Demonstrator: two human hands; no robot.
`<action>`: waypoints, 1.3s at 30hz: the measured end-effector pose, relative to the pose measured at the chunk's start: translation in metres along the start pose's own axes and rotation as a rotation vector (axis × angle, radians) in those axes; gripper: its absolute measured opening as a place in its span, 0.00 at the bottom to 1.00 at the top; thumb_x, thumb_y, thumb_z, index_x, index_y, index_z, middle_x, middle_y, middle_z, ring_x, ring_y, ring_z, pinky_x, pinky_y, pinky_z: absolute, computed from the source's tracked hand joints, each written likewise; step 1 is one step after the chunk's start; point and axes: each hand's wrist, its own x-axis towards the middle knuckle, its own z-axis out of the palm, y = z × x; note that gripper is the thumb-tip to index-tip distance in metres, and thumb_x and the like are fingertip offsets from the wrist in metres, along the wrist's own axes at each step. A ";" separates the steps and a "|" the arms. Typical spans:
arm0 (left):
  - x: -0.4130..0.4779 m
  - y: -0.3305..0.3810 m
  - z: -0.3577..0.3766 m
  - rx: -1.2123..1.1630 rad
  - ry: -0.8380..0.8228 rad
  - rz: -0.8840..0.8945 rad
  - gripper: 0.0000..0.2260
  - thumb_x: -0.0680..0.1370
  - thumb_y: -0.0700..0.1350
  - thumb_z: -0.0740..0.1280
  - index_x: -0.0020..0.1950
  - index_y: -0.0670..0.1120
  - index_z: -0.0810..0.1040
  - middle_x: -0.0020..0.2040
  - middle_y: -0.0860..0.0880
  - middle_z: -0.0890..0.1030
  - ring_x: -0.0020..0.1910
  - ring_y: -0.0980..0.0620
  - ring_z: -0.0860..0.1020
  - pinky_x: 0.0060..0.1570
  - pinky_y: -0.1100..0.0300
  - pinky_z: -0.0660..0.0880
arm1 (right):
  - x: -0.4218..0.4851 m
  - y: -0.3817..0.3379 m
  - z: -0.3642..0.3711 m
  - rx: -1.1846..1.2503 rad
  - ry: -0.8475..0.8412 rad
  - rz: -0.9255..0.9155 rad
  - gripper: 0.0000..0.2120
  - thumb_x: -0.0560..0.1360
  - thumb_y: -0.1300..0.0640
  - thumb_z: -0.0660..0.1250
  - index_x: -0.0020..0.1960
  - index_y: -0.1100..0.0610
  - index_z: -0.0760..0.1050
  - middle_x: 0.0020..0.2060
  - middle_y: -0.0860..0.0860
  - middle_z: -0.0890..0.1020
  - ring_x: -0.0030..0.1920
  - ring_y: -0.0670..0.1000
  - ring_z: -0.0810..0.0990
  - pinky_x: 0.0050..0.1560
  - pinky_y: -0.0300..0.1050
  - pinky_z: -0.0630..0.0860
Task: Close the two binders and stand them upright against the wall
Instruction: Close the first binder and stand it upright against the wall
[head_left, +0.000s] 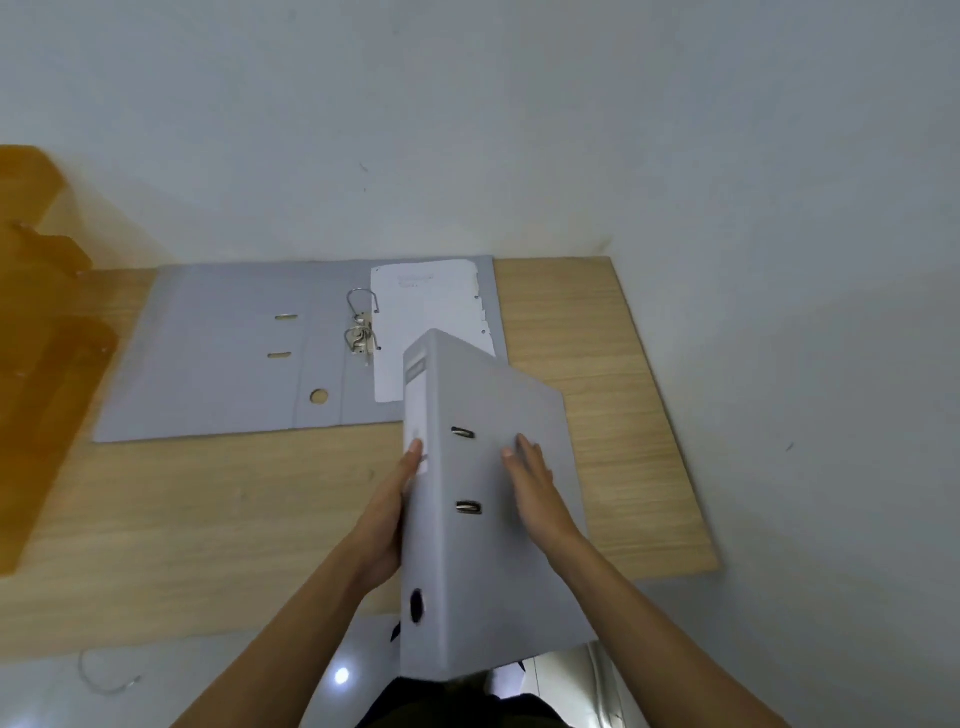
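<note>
Closed binder (493, 499): grey, shut, held tilted above the near part of the counter (208, 519), spine toward the left, top end pointing toward the wall (467, 130).
Left hand (387, 514): pressed against the spine side, fingers extended along it, gripping the closed binder.
Right hand (535, 483): laid flat with fingers spread on the closed binder's front cover, bracing it from the other side.
Open binder (249, 353): lies flat on the counter by the wall, covers spread, metal rings (361, 325) up, white sheets (426, 322) on its right half.
Amber trays (41, 312): at the counter's left edge.
</note>
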 end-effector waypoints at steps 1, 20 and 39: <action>0.001 0.008 0.009 0.020 -0.058 -0.004 0.25 0.79 0.65 0.61 0.65 0.50 0.82 0.60 0.42 0.85 0.60 0.41 0.84 0.65 0.43 0.75 | -0.001 -0.007 -0.001 0.042 0.025 -0.011 0.32 0.82 0.36 0.51 0.82 0.43 0.46 0.83 0.44 0.45 0.83 0.51 0.42 0.81 0.61 0.43; 0.047 0.114 0.110 0.507 -0.395 0.626 0.32 0.73 0.42 0.77 0.74 0.51 0.69 0.63 0.54 0.83 0.60 0.56 0.82 0.55 0.58 0.81 | -0.018 -0.116 -0.099 0.158 0.273 -0.625 0.37 0.78 0.49 0.71 0.81 0.43 0.56 0.75 0.40 0.71 0.73 0.42 0.72 0.67 0.48 0.77; 0.156 0.127 0.219 0.819 -0.357 0.608 0.51 0.76 0.46 0.74 0.81 0.59 0.36 0.77 0.56 0.64 0.68 0.57 0.68 0.63 0.61 0.73 | 0.057 -0.072 -0.201 0.162 0.524 -0.466 0.19 0.78 0.64 0.67 0.66 0.46 0.76 0.58 0.43 0.83 0.58 0.37 0.81 0.54 0.30 0.77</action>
